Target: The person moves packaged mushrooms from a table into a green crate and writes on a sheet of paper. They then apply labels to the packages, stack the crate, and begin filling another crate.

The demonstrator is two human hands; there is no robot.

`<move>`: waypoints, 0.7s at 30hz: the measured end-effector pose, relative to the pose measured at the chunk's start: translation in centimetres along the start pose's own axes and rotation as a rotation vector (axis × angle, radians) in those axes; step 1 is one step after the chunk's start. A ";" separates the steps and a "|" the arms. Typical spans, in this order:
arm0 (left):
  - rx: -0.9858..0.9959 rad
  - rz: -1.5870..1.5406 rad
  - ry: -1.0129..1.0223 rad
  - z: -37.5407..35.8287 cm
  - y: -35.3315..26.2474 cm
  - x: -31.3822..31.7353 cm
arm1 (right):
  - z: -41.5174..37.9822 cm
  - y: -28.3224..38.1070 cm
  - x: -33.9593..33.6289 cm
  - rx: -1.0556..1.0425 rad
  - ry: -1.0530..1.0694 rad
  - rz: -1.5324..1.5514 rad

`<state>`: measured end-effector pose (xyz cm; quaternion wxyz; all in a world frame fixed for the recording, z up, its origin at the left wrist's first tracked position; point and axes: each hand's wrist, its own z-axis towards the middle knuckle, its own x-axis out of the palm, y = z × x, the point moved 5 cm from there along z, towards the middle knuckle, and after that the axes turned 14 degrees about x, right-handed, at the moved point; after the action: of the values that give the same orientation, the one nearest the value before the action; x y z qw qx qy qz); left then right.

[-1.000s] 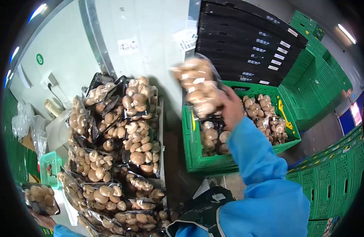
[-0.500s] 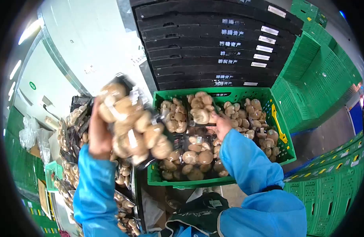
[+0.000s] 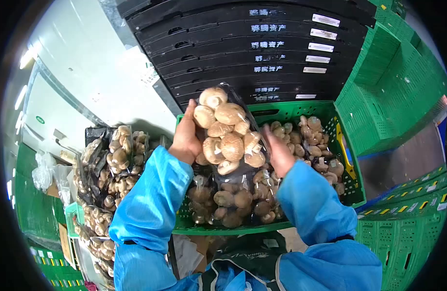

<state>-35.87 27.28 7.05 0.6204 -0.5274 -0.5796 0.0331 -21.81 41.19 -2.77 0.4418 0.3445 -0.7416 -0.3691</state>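
A black tray of mushrooms (image 3: pixel 228 128) under clear film is held over the green crate (image 3: pixel 233 230). My left hand (image 3: pixel 186 138) grips its left edge, fingers closed against the side. On the opposite edge, my right hand (image 3: pixel 280 154) presses with its palm and fingers, so the tray is between both hands. Beneath and around it, the crate holds several more wrapped mushroom packs (image 3: pixel 233 201), with others (image 3: pixel 313 140) at its right end. The raised tray hides part of the crate's contents.
Behind the crate rises a stack of black crates (image 3: pixel 223 43). Many mushroom packs (image 3: pixel 119 155) are piled at the left. Green crates (image 3: pixel 393 92) stand on the right, with more (image 3: pixel 403 242) at the lower right. Plastic bags (image 3: pixel 43 172) hang at far left.
The blurred tray at my left hand has moved right over the crate. My right hand has let go of a pack in the crate and now holds the raised tray's right edge.
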 end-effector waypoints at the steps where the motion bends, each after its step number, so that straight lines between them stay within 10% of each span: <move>1: -0.028 -0.010 0.002 -0.4 0.8 1.5 | -3.9 3.1 2.7 0.233 0.155 0.422; 5: -0.017 0.039 0.155 2.7 5.5 2.1 | -6.0 6.4 2.0 0.084 -0.012 0.167; 9: 0.963 1.608 0.807 -3.6 7.1 0.9 | -5.4 4.4 -7.5 0.097 -0.046 0.398; 11: 0.967 1.893 1.195 -5.8 8.6 -1.8 | -5.9 3.9 -9.1 0.100 -0.122 0.376; 21: 0.884 1.884 0.939 -5.3 9.0 -5.0 | 0.0 -3.0 -9.6 0.106 -0.391 -0.071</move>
<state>-28.40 24.73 -1.35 0.6358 -0.4484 0.3981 0.4859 -17.65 47.76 -9.16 0.2575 0.3146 -0.8190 -0.4048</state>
